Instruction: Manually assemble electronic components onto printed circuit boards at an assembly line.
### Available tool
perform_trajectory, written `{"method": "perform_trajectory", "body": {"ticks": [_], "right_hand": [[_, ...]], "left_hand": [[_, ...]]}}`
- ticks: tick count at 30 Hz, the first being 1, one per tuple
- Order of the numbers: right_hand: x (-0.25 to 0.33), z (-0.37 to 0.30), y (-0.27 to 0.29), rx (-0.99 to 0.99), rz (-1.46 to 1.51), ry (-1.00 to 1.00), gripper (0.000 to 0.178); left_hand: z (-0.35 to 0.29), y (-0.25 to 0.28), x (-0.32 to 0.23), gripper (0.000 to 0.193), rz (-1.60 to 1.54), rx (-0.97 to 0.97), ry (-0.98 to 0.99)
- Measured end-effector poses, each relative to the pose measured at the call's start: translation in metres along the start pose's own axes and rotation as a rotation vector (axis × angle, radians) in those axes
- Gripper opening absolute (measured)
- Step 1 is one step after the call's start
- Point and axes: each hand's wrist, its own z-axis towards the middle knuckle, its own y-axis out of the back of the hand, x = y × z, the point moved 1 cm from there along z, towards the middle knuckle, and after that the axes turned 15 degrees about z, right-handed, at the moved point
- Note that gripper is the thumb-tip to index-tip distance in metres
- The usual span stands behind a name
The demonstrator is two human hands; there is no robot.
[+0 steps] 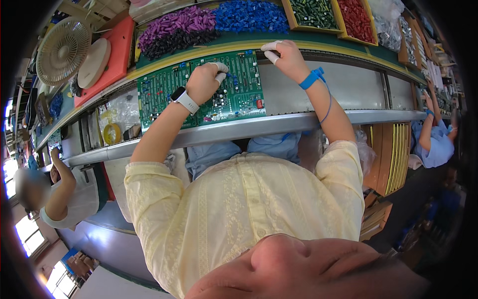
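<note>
Two green circuit boards dotted with small parts lie side by side on the rail in front of me. Over the right one is my left hand, wearing a watch and white finger cots. Its thumb and finger are closed just above the board's upper part; anything between them is too small to make out. My right hand, with white finger cots and a blue wrist strap, is off the board's far right corner. Its fingertips are brought together, and what they may hold cannot be made out.
Along the far shelf lie piles of purple parts, black parts and blue parts. Trays of green parts and red parts adjoin them. A fan stands left. Co-workers sit at both sides.
</note>
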Motion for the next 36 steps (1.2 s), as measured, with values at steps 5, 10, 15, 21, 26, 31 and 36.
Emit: {"method": "perform_trajectory", "body": {"ticks": [5,10,15,21,26,31,36], "right_hand": [[0.008,-0.004,-0.002,0.022,-0.043,0.010,0.012],[0.011,-0.008,-0.001,0.006,-0.063,0.029,0.012],[0.017,-0.016,0.010,-0.001,-0.099,0.070,0.011],[0.045,-0.076,0.077,-0.117,-0.227,-0.026,0.013],[0.033,-0.214,0.188,-0.240,-0.081,-0.617,0.015],[0.034,-0.365,0.228,-0.240,0.256,-1.410,0.023],[0.013,-0.416,0.198,-0.207,-0.074,-1.502,0.026]], "left_hand": [[-0.004,-0.009,0.001,0.015,0.078,0.041,-0.047],[-0.001,-0.015,0.000,0.014,0.098,-0.021,-0.023],[0.001,-0.020,-0.003,0.013,0.134,-0.027,-0.125],[0.000,-0.021,-0.010,0.013,0.217,-0.056,-0.183],[-0.001,-0.020,-0.006,0.012,0.261,-0.057,-0.197],[-0.003,-0.025,-0.001,0.013,0.239,-0.093,-0.178],[-0.002,-0.027,-0.001,0.014,0.253,-0.095,-0.192]]}}
